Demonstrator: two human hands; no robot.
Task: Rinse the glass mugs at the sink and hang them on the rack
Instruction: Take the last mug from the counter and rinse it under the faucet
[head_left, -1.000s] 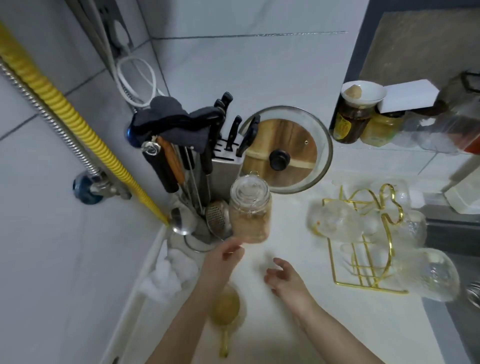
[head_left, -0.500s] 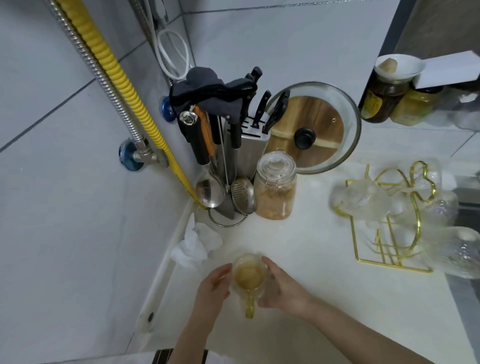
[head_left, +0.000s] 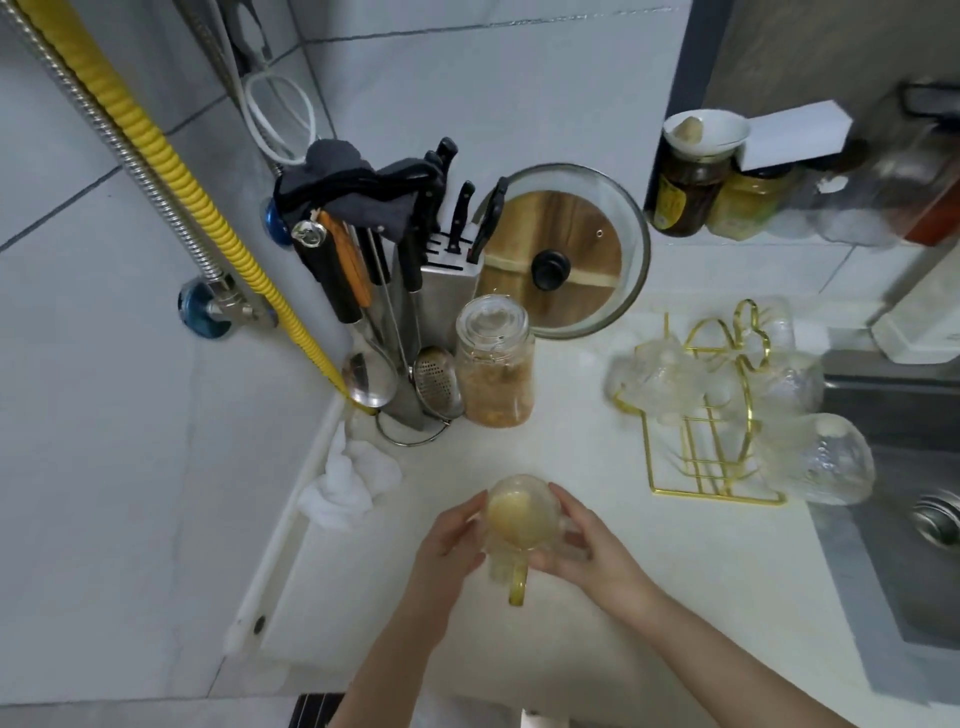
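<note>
the white counter ran to the sink at the right. the gold rack stood near the sink with clear mugs hung on it. the left hand and right hand both cupped a glass mug, amber handle toward the person

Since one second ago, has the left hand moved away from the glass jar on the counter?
Yes. The left hand came back from the glass jar toward the person and now grips the glass mug, together with the right hand.
</note>
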